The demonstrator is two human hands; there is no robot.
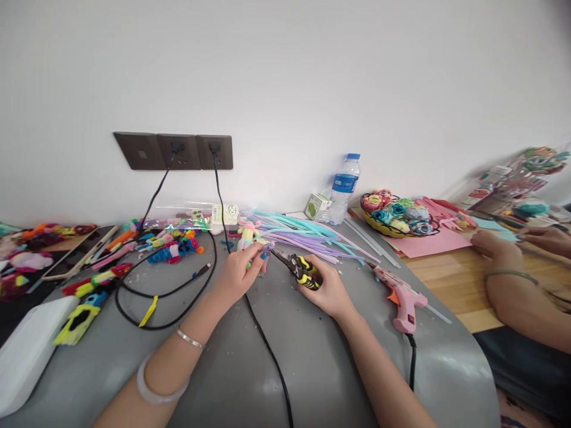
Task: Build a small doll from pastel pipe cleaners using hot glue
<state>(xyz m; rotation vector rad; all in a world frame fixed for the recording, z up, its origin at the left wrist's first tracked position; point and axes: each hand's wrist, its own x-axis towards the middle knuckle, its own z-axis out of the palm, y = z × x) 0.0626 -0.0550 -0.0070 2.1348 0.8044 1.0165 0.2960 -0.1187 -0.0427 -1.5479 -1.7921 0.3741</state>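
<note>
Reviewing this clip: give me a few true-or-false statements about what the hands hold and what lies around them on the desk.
1. The right hand holds yellow-and-black pliers. True.
2. The left hand pinches a purple pipe cleaner piece. True.
3. The pink glue gun is in the left hand. False: it lies on the grey table, right of the right hand.
4. The water bottle lies on its side. False: it stands upright by the wall.
5. Another person's hands rest at the right edge. True.
</note>
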